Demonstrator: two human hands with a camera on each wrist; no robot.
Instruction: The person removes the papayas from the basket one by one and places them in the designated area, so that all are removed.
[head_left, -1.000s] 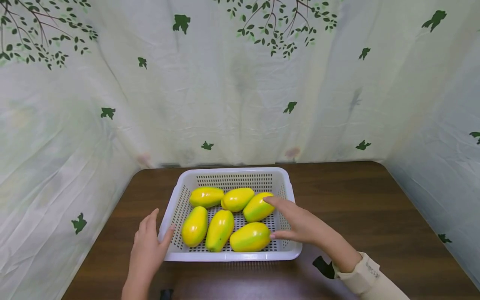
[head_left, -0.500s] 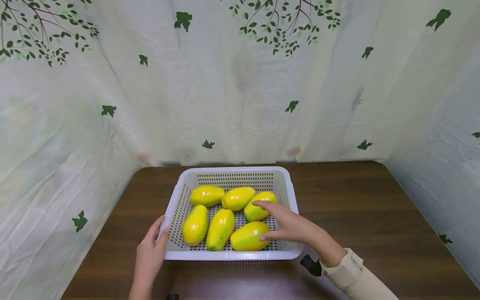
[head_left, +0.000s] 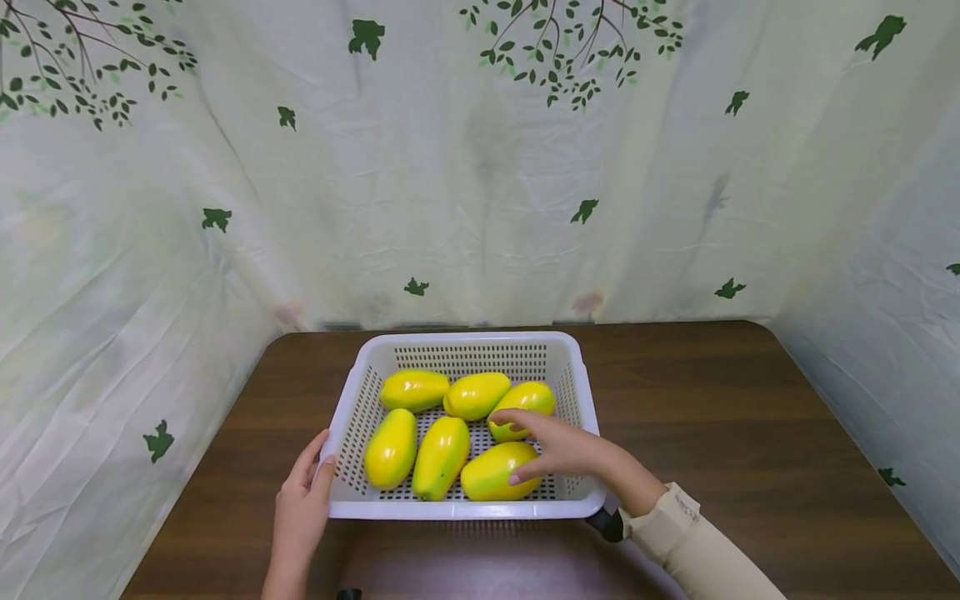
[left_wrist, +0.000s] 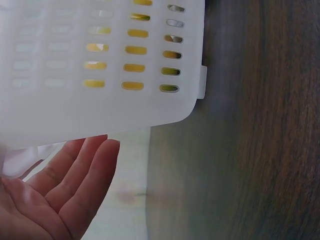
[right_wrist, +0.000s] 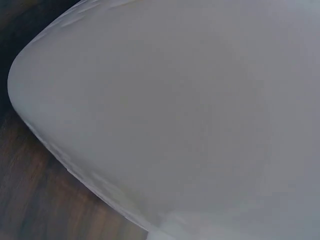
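A white perforated basket (head_left: 465, 510) sits on the brown table, with several yellow-green papayas lying in two rows inside it. My left hand (head_left: 300, 500) holds the basket's left rim, thumb over the edge and fingers along the outer wall. In the left wrist view, the fingers (left_wrist: 92, 185) show beside the wall of the basket (left_wrist: 100, 110). Over the basket's right side reaches my right hand (head_left: 558, 450), fingers spread. Its fingertips are over the back right papaya (head_left: 536, 398), and its thumb is at the front right papaya (head_left: 491, 477); contact cannot be told.
A brown wooden table (head_left: 720, 433) extends to both sides of the basket. Behind and beside it hangs a pale curtain (head_left: 480, 208) printed with leaves and branches. The basket wall (right_wrist: 165, 115) fills most of the right wrist view, blurred.
My left hand has moved right and taken hold of the basket's left rim. My right hand has shifted left, farther over the right-hand papayas. The basket and papayas look unmoved.
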